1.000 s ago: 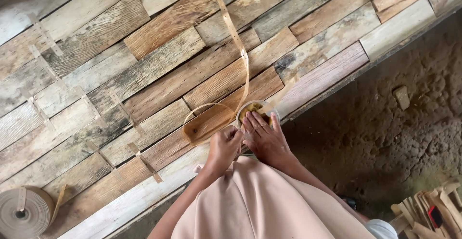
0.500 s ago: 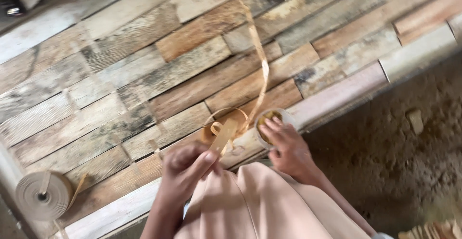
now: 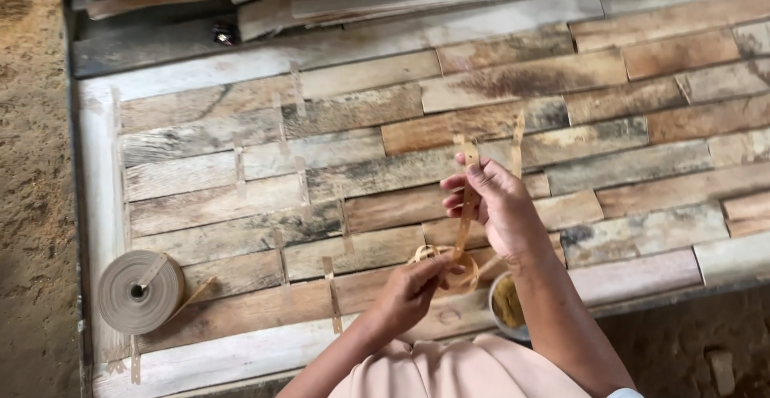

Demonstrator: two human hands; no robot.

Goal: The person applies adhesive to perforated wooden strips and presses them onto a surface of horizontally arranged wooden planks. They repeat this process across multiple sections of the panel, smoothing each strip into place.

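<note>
My right hand [image 3: 493, 206] is raised over the tabletop [image 3: 241, 206], fingers pinched on the upper part of a thin tan strip [image 3: 465, 214]. The strip hangs down from that pinch to my left hand [image 3: 413, 290], which is closed on its lower end just beside a loose coil of the same strip [image 3: 449, 266] lying on the planks. A second strip end [image 3: 517, 141] sticks up behind my right fingers.

Small round bowl [image 3: 509, 306] with yellowish stuff sits at the near edge, partly hidden under my right forearm; probably glue or paste, view too blocked to be sure. Tape roll [image 3: 140, 290] lies flat at the left end of the tabletop, well apart from both hands, tail trailing out. Short tape pieces [image 3: 329, 286] are stuck across the plank joints.

To do this well: keep the strip taut between both pinches, flat side facing one way, no twist. Feed slowly from the coil so loops don't tangle, and keep it off the bowl.
</note>
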